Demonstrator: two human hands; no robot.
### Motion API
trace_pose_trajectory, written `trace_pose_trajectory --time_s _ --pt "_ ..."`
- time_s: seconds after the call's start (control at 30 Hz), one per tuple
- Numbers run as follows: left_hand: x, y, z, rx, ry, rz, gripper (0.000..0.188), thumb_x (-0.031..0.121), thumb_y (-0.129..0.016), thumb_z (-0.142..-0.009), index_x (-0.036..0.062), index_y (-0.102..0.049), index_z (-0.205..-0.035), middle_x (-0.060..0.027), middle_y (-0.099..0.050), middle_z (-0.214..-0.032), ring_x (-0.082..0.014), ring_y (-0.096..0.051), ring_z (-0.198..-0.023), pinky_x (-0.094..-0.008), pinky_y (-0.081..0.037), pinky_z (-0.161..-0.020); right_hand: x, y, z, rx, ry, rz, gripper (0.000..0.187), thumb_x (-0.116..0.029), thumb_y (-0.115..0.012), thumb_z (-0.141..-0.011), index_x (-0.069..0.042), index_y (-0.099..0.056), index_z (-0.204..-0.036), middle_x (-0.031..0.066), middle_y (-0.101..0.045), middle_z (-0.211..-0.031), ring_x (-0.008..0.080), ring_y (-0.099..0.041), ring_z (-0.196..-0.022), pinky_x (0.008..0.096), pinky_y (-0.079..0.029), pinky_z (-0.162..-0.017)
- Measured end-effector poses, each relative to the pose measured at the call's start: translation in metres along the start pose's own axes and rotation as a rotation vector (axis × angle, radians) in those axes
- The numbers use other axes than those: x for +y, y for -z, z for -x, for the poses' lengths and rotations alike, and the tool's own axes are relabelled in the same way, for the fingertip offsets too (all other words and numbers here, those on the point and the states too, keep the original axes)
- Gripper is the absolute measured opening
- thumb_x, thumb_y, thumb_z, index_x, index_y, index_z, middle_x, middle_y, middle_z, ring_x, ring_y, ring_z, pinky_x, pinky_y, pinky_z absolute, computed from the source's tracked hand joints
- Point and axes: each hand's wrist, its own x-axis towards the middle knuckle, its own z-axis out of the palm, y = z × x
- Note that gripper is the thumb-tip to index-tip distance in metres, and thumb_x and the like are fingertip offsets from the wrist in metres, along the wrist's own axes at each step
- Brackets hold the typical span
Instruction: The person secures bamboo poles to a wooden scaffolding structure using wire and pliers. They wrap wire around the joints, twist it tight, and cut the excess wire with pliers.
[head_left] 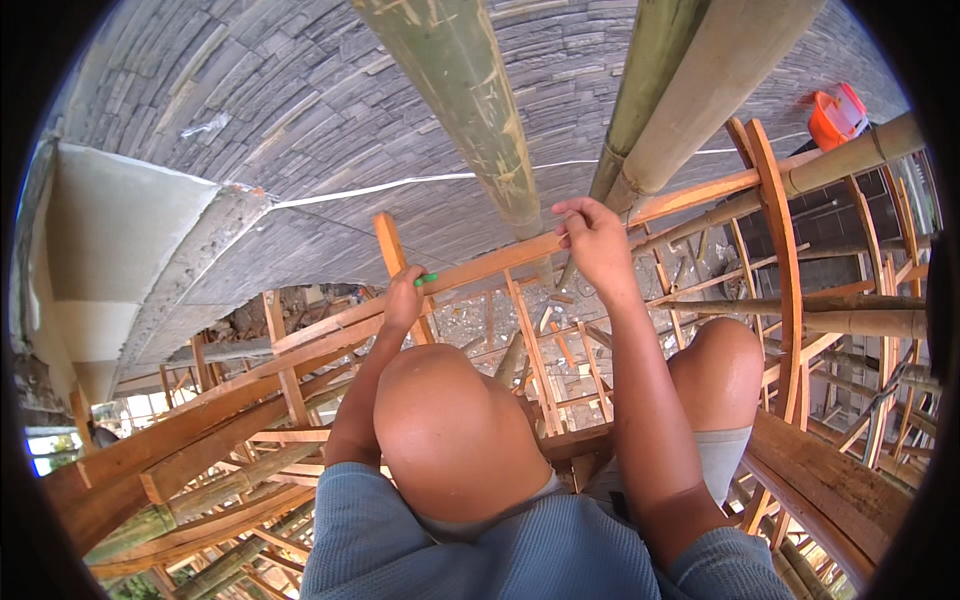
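My left hand (404, 297) is closed around a small bright green object (427, 279); its kind is too small to tell. That hand is beside a short upright wooden post (387, 242), where it meets a long wooden rail (490, 264). Farther right, my right hand (597, 244) is just over the same rail, its thumb and fingers pinched together. Whatever is between those fingertips, if anything, is too small to make out. Between my hands a thick green bamboo pole (470, 100) comes down behind the rail.
Two more bamboo poles (690, 95) stand behind my right hand. Stone-patterned wall (290, 90) fills the far side, with a white cord (400, 183) across it. An orange bucket (836, 118) is at far right. Below my knees, wooden scaffold framing (535, 350) is above debris-strewn ground.
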Motion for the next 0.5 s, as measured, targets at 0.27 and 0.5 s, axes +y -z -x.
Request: trace_pose_trajectory --time_s 0.27,0.5 --pt "0.229 0.140 -0.043 -0.751 -0.264 0.230 0.016 -0.006 -0.057 -0.085 0.0021 -0.067 -0.094 -0.0137 -0.067 -0.097 -0.0342 -0.062 -0.097 -0.0446 -0.047 -0.088 -0.019 -0.007 0.036 -0.489 -0.697 -0.457 0.069 -0.057 -0.044 -0.102 0.000 -0.048 -0.139 0.0202 -0.057 -0.131 0.0271 -0.061 -0.112 0.0459 -0.053 -0.089" --pt "0.352 0.175 -0.038 -0.625 -0.966 -0.047 0.017 -0.002 -0.063 -0.072 0.0056 -0.069 -0.087 -0.0114 -0.053 -0.102 -0.0313 -0.048 -0.107 -0.0427 -0.039 -0.092 -0.079 0.031 0.056 -0.619 -0.689 -0.953 0.048 -0.045 -0.053 -0.100 -0.002 -0.062 -0.120 0.0163 -0.064 -0.118 0.0256 -0.062 -0.112 0.0421 -0.051 -0.096"
